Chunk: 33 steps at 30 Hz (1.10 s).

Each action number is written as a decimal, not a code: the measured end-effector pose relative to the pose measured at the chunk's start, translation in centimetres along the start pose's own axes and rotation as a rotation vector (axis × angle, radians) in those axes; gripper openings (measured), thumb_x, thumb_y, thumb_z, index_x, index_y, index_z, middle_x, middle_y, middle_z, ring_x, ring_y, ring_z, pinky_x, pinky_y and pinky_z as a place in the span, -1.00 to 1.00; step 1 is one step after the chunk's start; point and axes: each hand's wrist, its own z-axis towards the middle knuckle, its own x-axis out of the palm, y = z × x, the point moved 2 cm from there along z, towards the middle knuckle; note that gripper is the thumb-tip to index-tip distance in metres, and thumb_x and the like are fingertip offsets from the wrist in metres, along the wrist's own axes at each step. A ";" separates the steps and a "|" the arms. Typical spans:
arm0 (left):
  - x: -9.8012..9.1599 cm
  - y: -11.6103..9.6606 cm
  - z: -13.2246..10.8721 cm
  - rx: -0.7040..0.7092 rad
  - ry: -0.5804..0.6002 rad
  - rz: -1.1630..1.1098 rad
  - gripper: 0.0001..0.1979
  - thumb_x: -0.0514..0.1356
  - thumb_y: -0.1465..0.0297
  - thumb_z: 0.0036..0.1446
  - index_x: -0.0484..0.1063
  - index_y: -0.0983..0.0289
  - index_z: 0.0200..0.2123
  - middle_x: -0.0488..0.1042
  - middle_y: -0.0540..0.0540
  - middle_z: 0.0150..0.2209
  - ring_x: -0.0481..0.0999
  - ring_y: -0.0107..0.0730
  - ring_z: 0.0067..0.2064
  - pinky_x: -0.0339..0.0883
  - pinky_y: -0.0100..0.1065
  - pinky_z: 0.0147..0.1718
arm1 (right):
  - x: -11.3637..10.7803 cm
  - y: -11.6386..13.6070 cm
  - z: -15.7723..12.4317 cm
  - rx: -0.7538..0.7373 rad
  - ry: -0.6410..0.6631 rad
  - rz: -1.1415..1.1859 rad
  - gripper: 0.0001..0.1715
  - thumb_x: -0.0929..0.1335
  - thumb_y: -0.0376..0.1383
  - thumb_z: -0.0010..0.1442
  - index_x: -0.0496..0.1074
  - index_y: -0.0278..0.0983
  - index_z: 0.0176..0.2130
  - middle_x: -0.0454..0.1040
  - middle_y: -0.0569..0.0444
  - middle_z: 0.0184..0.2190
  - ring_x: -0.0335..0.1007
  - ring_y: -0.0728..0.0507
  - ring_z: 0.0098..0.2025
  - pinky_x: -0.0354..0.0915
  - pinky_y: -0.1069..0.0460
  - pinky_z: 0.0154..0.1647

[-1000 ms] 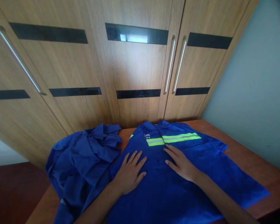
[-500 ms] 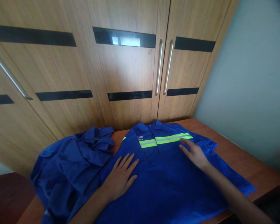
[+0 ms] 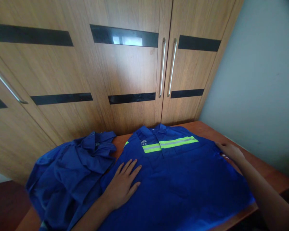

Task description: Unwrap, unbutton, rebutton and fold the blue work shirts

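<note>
A blue shirt [image 3: 180, 179] lies spread out flat in the lower middle of the frame, on a brown table [image 3: 267, 173]. Its collar [image 3: 151, 130] points to the top, toward the doors. A bright yellow stripe [image 3: 170, 143] runs across the chest just below the collar. The left hand [image 3: 121, 186] is in the lower middle-left of the frame. It lies flat on the shirt with the palm down. Its fingers are wide open and spread apart, and it holds nothing. It just presses on the cloth near the left edge of the shirt. The right hand [image 3: 231, 152] is far over at the middle right of the frame, well apart from the left hand. It rests on the right sleeve of the shirt, at the very edge of the cloth. Its fingers point up and left. I cannot tell if it has pinched the cloth or only touches it. A second blue shirt [image 3: 69, 173] sits in a messy heap at the lower left, just beside the flat one. Big wooden cupboard doors [image 3: 135, 70] with long silver handles [image 3: 162, 67] fill the top of the frame. A pale wall [image 3: 262, 80] is at the right.
</note>
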 end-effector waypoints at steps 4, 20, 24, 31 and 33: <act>-0.8 0.2 -0.6 -0.036 -0.033 0.017 -0.49 0.03 0.20 0.25 0.15 0.10 0.25 0.17 0.14 0.29 0.16 -0.10 0.28 0.07 -0.02 0.21 | -1.2 0.5 -2.5 0.024 -0.039 -0.062 -0.45 0.19 0.08 0.15 0.48 -0.26 -0.19 0.53 -0.30 -0.25 0.50 -0.39 -0.24 0.33 -0.18 -0.34; -6.9 4.0 0.0 -0.448 -0.155 -0.059 -0.73 -0.03 0.41 0.17 0.45 0.23 -0.22 0.57 0.09 -0.29 0.56 -0.25 -0.26 0.33 -0.32 -0.24 | -1.5 16.0 -12.3 -0.675 0.204 0.311 -0.70 0.21 -0.23 0.22 0.45 -0.24 -0.15 0.52 -0.04 -0.16 0.44 -0.18 -0.11 0.30 -0.07 0.02; -9.1 8.5 0.8 -0.547 -0.331 -0.240 -0.73 -0.02 0.32 0.13 0.46 0.24 -0.28 0.55 0.03 -0.36 0.53 -0.28 -0.30 0.32 -0.37 -0.31 | -0.6 24.6 -16.2 -0.906 0.388 0.449 -0.75 0.24 -0.32 0.22 0.48 -0.23 -0.17 0.54 0.01 -0.21 0.43 -0.13 -0.11 0.30 -0.02 -0.01; -9.2 10.9 0.9 -0.531 -0.374 -0.394 -0.74 0.02 0.30 0.02 0.47 0.23 -0.33 0.56 0.03 -0.37 0.53 -0.25 -0.29 0.35 -0.35 -0.28 | 2.8 37.0 -21.9 -1.133 0.654 0.592 -0.72 0.32 -0.22 0.26 0.43 -0.29 -0.06 0.46 -0.01 -0.09 0.41 -0.16 -0.08 0.35 -0.09 -0.05; -8.7 11.0 0.7 -0.559 -0.371 -0.462 -0.73 0.03 0.31 -0.01 0.48 0.24 -0.31 0.56 0.03 -0.39 0.53 -0.23 -0.30 0.35 -0.34 -0.30 | 3.5 39.2 -23.0 -1.140 0.703 0.602 -0.64 0.32 -0.18 0.27 0.36 -0.30 0.01 0.40 -0.02 -0.02 0.39 -0.18 -0.07 0.37 -0.13 -0.08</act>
